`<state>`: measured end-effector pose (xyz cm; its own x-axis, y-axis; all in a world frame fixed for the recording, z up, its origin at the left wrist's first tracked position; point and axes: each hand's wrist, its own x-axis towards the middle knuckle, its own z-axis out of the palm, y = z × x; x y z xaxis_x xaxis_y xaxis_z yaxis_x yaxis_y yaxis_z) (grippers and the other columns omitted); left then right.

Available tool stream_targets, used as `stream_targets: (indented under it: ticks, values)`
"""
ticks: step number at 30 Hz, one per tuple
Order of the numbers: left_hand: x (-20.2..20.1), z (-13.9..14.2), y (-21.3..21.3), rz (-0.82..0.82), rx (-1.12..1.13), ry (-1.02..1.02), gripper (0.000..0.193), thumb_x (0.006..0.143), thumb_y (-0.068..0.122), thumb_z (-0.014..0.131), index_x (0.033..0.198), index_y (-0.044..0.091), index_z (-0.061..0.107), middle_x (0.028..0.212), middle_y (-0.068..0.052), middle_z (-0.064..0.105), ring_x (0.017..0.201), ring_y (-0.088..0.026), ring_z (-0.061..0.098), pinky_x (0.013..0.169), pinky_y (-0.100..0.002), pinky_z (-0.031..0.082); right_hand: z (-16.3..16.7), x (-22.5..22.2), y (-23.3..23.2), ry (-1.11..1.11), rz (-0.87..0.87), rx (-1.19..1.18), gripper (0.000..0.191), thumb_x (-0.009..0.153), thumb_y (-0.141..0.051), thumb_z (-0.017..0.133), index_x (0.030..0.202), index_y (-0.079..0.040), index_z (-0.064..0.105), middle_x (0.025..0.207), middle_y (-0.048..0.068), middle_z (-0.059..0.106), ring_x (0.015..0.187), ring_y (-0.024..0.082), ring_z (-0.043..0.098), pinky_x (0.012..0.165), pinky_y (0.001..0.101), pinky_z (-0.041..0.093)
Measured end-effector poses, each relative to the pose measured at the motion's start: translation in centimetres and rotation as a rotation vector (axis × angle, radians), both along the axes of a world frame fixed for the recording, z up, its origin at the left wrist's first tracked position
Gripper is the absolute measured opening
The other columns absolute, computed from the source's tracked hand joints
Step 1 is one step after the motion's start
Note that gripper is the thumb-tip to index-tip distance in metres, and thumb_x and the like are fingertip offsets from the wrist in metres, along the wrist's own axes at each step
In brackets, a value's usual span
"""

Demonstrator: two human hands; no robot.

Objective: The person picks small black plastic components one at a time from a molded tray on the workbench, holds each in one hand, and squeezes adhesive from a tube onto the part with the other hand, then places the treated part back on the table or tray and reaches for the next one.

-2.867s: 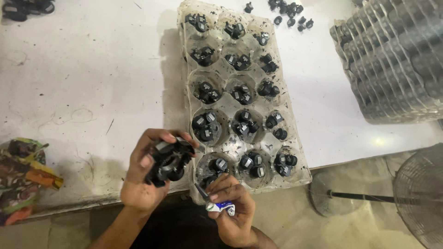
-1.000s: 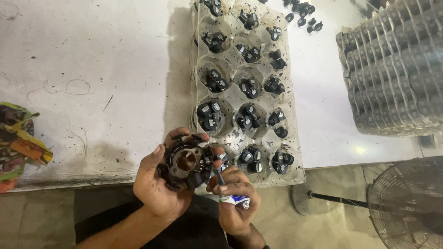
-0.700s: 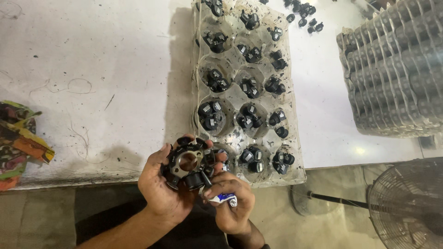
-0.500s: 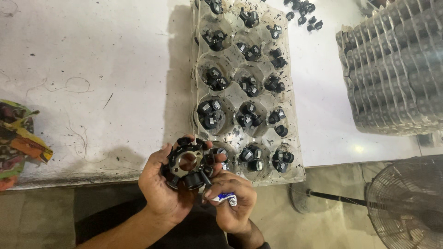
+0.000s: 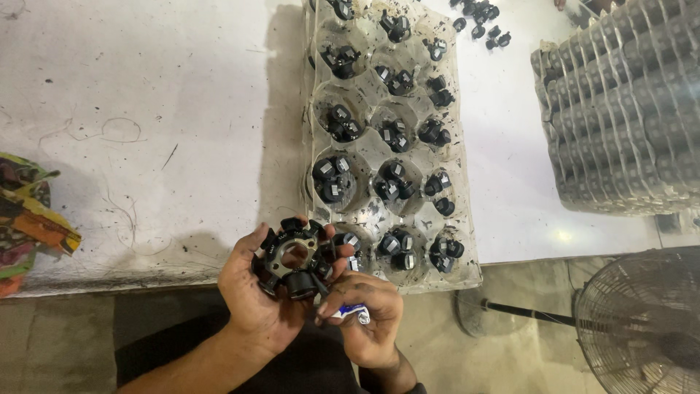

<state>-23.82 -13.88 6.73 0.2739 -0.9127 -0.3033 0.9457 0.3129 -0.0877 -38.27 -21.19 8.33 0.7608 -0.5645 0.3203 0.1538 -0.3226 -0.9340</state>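
Note:
My left hand (image 5: 257, 303) holds a black ring-shaped part (image 5: 293, 257) with several radial poles, just off the table's front edge. My right hand (image 5: 367, 321) sits right beside it, closed on a small blue and white tube (image 5: 353, 313), with its fingertips touching the lower right of the ring. Directly behind my hands lies a clear moulded tray (image 5: 462, 241) whose cups hold several small black pieces (image 5: 333, 179).
A stained white table (image 5: 146, 131) carries the tray. Stacked clear trays (image 5: 620, 109) stand at the right. Loose black pieces (image 5: 481, 18) lie at the back. A colourful cloth (image 5: 29, 219) hangs at the left edge. A floor fan (image 5: 642, 321) stands at lower right.
The ring has been turned a little in my left hand. My right hand has stayed against it with the tube.

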Motion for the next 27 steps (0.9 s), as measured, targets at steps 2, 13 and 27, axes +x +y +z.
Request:
stream_targets:
  ticks: [2,13,27]
  values:
    - [0.2,-0.5,-0.2,0.005,-0.011,0.015,0.048,0.096,0.041,0.047,0.115,0.0,0.06,0.115,-0.026,0.065,0.104,-0.045,0.07,0.085,-0.048,0.064,0.1,-0.3,0.0,0.073,-0.014,0.12,0.012,0.09,0.006,0.059,0.087,0.005,0.07,0.083,0.013,0.072,0.069,0.019,0.071,0.065,0.028,0.058]
    - [23.4,-8.5,-3.7,0.614,0.551,-1.271,0.027,0.107,0.022,0.05,0.113,0.003,0.069,0.113,-0.013,0.071,0.101,-0.019,0.075,0.088,-0.031,0.068,-3.4,-2.4,-0.7,-0.184,-0.138,0.407,0.023,0.1,-0.015,0.071,0.106,0.007,0.067,0.089,0.019,0.069,0.078,0.025,0.066,0.07,0.0355,0.051]
    - [28.2,-8.1,3.4,0.289,1.86,-2.826,0.083,0.087,0.048,0.079,0.138,-0.011,0.052,0.114,-0.027,0.062,0.085,-0.028,0.067,0.058,-0.034,0.055,-7.2,-4.6,-1.6,-0.209,-0.173,0.419,0.023,0.098,-0.012,0.073,0.104,0.01,0.067,0.094,0.021,0.069,0.08,0.027,0.069,0.07,0.0377,0.054]
